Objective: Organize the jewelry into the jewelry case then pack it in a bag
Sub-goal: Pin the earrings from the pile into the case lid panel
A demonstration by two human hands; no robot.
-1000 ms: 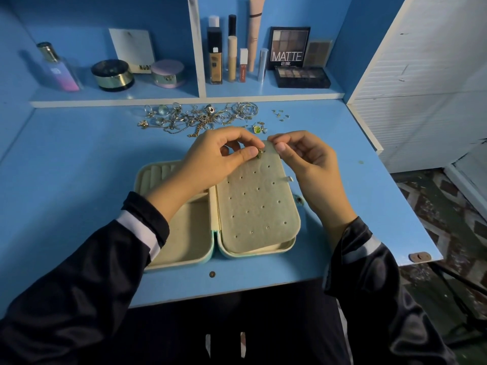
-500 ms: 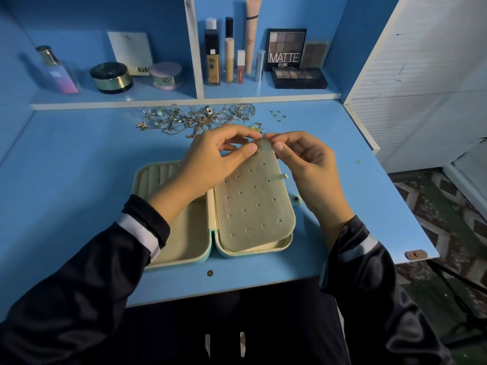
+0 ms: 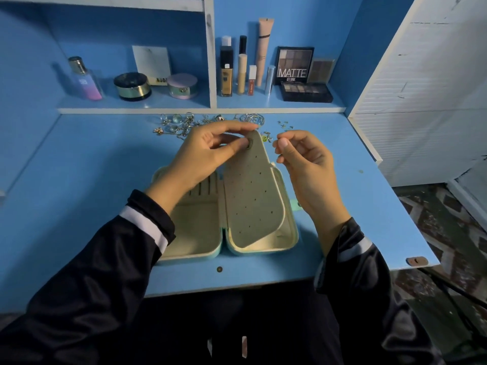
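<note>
The jewelry case (image 3: 196, 227) is lying open on the blue surface (image 3: 79, 180), just in front of the person, both halves facing up. The left hand (image 3: 210, 151) is pinching the far tip of the earring panel (image 3: 253, 196) between thumb and fingers (image 3: 237, 127) and is tilting it up out of the right half. The panel is looking thin, padded and slightly flexible, so it is probably light and best held by its edge, as here, not by the perforated face.

The right hand (image 3: 303, 156) is hovering just right of the panel, its thumb and fingertips nearly meeting. Whether it is holding a tiny piece I cannot tell.

The loose jewelry (image 3: 181, 123) is lying tangled along the far side, under the shelf (image 3: 158, 109), with small earrings (image 3: 286, 125) scattered to its right. These pieces are likely to be light, slippery and prone to snagging, so they are calling for a fingertip pinch, one at a time.

Open room is lying to the left. On the right, the surface's edge and a white cabinet (image 3: 421, 101) are sitting close, so small studs could be rolling off there.
</note>
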